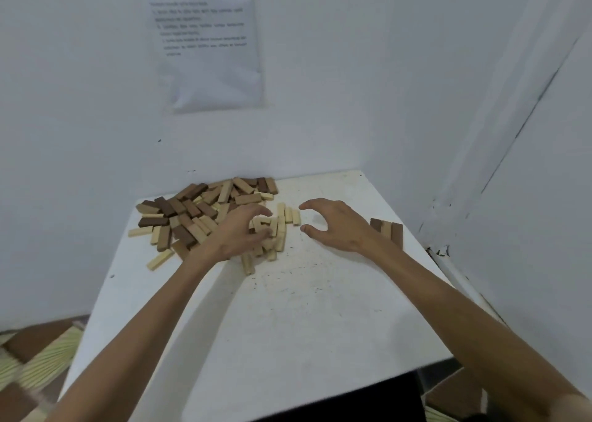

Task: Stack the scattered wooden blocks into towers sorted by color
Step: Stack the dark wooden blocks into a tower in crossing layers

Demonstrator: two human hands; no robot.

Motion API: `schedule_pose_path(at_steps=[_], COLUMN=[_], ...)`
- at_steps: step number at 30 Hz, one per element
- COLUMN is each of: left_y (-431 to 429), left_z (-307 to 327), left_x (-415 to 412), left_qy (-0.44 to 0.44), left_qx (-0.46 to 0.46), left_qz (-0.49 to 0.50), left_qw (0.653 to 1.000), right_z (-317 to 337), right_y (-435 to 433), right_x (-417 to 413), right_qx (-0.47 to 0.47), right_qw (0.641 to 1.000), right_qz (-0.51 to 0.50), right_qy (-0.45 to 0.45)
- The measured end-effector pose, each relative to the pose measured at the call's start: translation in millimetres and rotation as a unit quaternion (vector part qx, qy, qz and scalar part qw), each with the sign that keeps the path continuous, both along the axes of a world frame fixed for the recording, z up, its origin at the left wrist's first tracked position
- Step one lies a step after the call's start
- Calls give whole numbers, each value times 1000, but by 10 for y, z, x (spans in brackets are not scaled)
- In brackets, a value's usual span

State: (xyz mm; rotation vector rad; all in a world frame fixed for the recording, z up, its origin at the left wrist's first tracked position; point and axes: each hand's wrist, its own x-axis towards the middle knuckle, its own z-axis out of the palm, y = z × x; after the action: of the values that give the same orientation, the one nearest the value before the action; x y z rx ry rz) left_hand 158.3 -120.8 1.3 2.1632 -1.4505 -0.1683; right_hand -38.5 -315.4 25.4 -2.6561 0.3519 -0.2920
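The left hand point(243, 229) curls over pale wooden blocks point(278, 226) mid-table point(288, 309), beside the mixed pile point(198, 210) at the far left corner; whether it grips any, I cannot tell. The right hand point(336, 226) hovers spread and empty. Light, rigid, smooth blocks likely pinch best across their long sides.

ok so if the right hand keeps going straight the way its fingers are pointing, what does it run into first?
The right hand is open, fingers curled toward the left. Straight on, it would probably first meet the light blocks lying just beyond its fingertips, then the left hand. Its height above the table is unclear.
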Motion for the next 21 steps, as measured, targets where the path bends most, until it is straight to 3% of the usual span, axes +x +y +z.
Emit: schedule_pose_path(at_steps=[10, 21], left_y=[352, 28], left_z=[-104, -66], left_x=[290, 572], left_qy=[-8, -11], left_qx=[11, -37], left_qz=[23, 58], left_qw=[1000, 998], right_z=[-183, -283], right_y=[204, 0], right_x=[501, 1244], right_qx=[11, 7], right_qw=[1000, 1000], right_qz=[21, -6], right_qy=[1, 5])
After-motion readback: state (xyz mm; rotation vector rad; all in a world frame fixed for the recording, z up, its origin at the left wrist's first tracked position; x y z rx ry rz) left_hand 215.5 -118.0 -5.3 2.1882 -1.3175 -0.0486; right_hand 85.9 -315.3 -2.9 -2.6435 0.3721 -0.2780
